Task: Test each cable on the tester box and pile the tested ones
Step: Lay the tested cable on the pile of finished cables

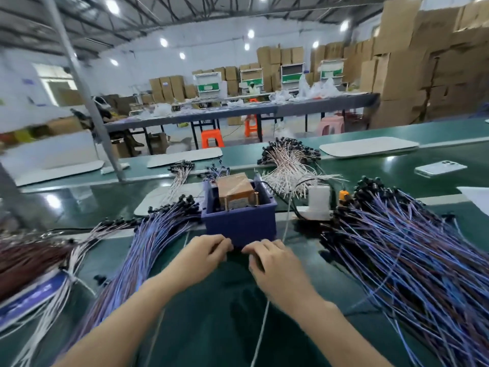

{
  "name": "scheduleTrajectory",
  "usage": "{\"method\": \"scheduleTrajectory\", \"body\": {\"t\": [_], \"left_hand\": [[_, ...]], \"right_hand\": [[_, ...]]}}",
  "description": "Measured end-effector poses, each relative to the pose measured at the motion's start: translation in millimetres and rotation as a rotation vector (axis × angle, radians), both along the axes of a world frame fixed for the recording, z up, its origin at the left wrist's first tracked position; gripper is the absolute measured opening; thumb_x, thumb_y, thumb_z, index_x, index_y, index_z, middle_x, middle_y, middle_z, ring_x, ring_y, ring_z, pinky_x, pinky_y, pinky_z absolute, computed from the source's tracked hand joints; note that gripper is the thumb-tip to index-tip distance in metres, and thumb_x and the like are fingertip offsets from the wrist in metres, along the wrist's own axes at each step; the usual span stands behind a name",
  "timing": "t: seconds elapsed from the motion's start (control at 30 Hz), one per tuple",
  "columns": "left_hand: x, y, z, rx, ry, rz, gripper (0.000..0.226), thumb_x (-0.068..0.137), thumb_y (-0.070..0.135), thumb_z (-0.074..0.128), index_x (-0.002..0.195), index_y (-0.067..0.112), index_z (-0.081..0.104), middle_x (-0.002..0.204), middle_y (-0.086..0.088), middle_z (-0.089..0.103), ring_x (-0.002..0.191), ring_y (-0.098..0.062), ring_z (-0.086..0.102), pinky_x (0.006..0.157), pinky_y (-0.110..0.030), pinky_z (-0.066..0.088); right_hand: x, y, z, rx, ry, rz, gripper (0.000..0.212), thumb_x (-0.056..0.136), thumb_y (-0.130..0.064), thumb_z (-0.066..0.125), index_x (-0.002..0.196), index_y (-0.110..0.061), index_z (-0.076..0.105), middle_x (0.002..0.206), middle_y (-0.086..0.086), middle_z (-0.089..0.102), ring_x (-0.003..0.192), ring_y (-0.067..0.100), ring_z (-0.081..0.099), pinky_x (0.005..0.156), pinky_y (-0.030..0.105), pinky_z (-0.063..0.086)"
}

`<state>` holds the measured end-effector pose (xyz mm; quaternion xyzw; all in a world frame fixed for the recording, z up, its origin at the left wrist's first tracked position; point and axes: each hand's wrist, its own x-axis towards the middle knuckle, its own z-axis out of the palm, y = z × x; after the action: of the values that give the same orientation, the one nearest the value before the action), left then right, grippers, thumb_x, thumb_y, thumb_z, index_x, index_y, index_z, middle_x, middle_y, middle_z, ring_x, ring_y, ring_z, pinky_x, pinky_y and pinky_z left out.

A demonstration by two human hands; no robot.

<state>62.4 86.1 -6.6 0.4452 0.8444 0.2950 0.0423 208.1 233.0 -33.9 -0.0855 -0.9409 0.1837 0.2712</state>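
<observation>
The blue tester box [239, 223] stands mid-table with a brown taped transformer [234, 192] inside it. My left hand [209, 250] and my right hand [267, 260] meet at the foot of the box's front wall, fingers curled. Between their fingertips they pinch a small dark cable end. A thin pale cable [260, 337] runs from under my right hand toward me. A pile of blue-purple cables [148, 247] fans out on the left, and a larger pile [410, 247] lies on the right.
White cables with black ends [288, 165] lie behind the box. Right of the box stand a white plug block [318, 202] and an orange part [344, 196]. A phone [440, 168] lies far right. Brown and white cables [31, 258] lie far left. A grey post [87, 102] rises at the back left.
</observation>
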Motion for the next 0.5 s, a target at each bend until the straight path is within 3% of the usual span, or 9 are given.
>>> {"method": "scheduleTrajectory", "body": {"t": [0.07,0.13,0.27,0.37,0.5], "left_hand": [[-20,-25,-4,-0.013,0.046,0.094,0.028,0.103,0.032,0.051,0.076,0.030,0.060,0.072,0.013,0.063,0.061,-0.005,0.054,0.062,-0.033,0.048],[-38,-45,-8,-0.036,0.105,0.183,0.024,0.103,0.026,0.052,0.084,0.017,0.065,0.083,0.006,0.063,0.078,-0.015,0.058,0.078,-0.044,0.050],[-61,-61,-14,-0.118,0.252,0.343,0.026,0.103,0.027,0.050,0.115,0.021,0.073,0.127,-0.001,0.061,0.120,-0.025,0.052,0.104,-0.041,0.040],[-69,-48,-21,-0.214,0.286,0.402,0.032,0.104,0.029,0.045,0.124,0.023,0.068,0.147,-0.004,0.049,0.135,-0.028,0.041,0.111,-0.043,0.034],[-76,-29,-38,-0.371,0.388,0.405,0.037,0.106,0.027,0.037,0.138,0.021,0.056,0.162,0.001,0.031,0.145,-0.024,0.029,0.114,-0.039,0.026]], "right_hand": [[-15,-8,-6,-0.033,-0.015,0.005,0.026,0.104,-0.030,0.044,0.123,-0.032,0.062,0.116,-0.013,0.066,0.104,0.013,0.056,0.092,0.030,0.043],[-24,-8,-13,-0.127,-0.018,-0.009,0.025,0.105,-0.029,0.043,0.122,-0.032,0.062,0.115,-0.015,0.067,0.102,0.011,0.060,0.086,0.028,0.044],[-30,2,-24,-0.309,-0.043,-0.011,0.023,0.105,-0.025,0.046,0.119,-0.036,0.061,0.102,-0.014,0.068,0.092,0.008,0.063,0.076,0.028,0.047],[-29,9,-28,-0.428,0.023,-0.030,0.025,0.104,-0.022,0.047,0.114,-0.038,0.062,0.092,-0.013,0.067,0.086,0.005,0.063,0.078,0.032,0.053],[-30,15,-31,-0.604,0.135,-0.051,0.032,0.102,-0.018,0.047,0.100,-0.047,0.061,0.082,-0.019,0.068,0.066,0.002,0.059,0.058,0.020,0.043]]}}
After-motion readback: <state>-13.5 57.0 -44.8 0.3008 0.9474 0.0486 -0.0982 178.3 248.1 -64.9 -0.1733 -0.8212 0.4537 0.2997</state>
